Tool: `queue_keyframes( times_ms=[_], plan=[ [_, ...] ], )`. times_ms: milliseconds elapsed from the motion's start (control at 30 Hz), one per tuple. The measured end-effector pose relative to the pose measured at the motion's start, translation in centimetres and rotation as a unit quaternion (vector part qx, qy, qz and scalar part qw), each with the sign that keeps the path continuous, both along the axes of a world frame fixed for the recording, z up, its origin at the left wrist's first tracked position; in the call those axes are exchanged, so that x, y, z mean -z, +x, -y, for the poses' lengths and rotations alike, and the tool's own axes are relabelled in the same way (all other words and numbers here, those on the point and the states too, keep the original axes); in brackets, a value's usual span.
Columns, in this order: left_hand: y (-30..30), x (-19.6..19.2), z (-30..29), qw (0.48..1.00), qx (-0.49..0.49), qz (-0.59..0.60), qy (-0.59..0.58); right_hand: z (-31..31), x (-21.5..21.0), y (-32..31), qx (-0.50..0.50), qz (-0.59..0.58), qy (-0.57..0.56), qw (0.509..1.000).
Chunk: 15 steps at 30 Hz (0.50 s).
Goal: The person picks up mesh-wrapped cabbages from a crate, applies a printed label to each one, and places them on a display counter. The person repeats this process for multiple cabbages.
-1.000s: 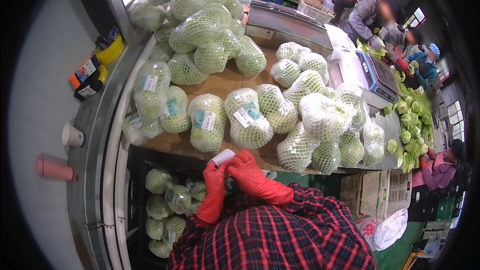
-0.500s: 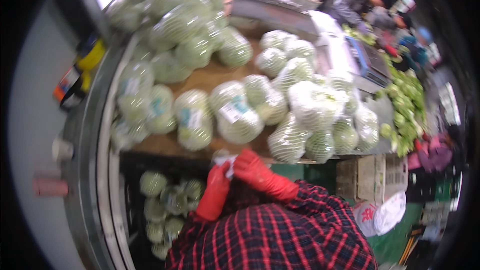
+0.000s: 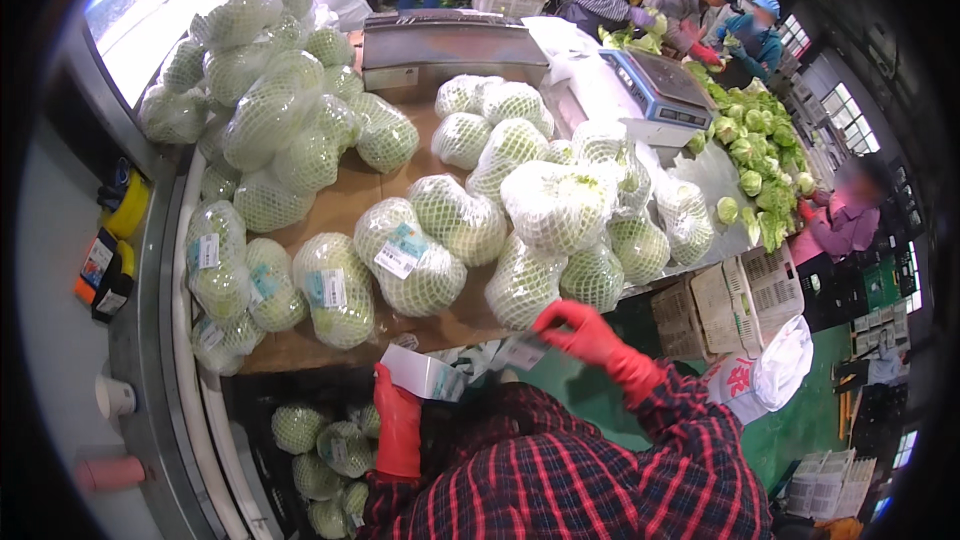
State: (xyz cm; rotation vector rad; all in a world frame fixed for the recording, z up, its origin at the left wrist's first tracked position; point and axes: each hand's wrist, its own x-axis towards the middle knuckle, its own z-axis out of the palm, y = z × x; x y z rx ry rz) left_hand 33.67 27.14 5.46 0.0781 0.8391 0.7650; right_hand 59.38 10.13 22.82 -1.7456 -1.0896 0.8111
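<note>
– Right hand [image 3: 590, 335] is now away from left hand [image 3: 398, 425], toward the right; one second earlier they are together at the white bundle [image 3: 418, 372]. The whole view is also shifted, so the tabletop [image 3: 430, 332] things appear more to the left.

– And how is each grip?

– Left fingers are clamped on the white bundle, which is tilted, just at the near edge of the tabletop. Right thumb and forefinger are together at the edge of a thin label [image 3: 520, 352]; they seem to hold it, though it is a little blurred.

– Where is this label exactly?

– Between the two hands, to the right of the bundle, over the near edge. Some clear plastic [image 3: 470, 358] is beside it.

– What lies around?

– Many green heads [image 3: 530, 285] in nets stand on the tabletop, and several at the left carry a sticker [image 3: 400, 250]. More heads [image 3: 320, 475] are below, near the left forearm. A blue scale [image 3: 655, 90] is at the far right.
</note>
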Motion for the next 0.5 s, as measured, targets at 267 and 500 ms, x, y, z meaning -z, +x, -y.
queue_keyframes(
  times_ms=[267,500],
  plan=[
    [1.9,-3.4,6.3,0.993,0.083,0.022,0.081,3.4,5.8,4.9,0.296,-0.323,0.120,0.891],
    [7.7,-10.2,7.9,0.958,0.160,-0.059,0.230,10.8,6.7,10.1,0.298,-0.213,0.163,0.916]
  ],
)
